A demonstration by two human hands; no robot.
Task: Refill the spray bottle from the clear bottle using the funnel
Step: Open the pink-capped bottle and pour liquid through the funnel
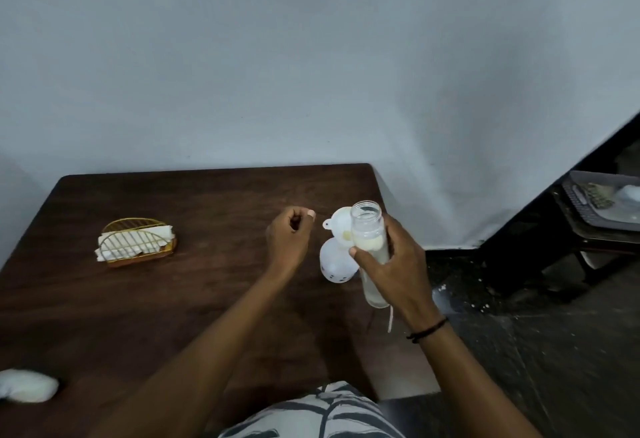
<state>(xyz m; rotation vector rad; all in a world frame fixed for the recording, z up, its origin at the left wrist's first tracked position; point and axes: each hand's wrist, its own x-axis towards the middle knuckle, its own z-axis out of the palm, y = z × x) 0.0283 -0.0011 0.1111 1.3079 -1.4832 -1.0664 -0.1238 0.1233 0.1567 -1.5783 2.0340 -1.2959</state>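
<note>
Clear bottle [369, 240]: uncapped, near upright, mouth up, gripped by right hand [398, 264]. Funnel [341, 226]: seated in white spray bottle [337, 264], touching clear bottle's left side. Left hand [291, 236]: loosely curled, apparently empty, left of funnel. Dark wooden desk [190, 215]; napkin holder [136, 241]; grey wall.

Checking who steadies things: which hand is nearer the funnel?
Right. The right hand, holding the clear bottle, is just beside the funnel; the left hand is closed, apart on its other side.
</note>
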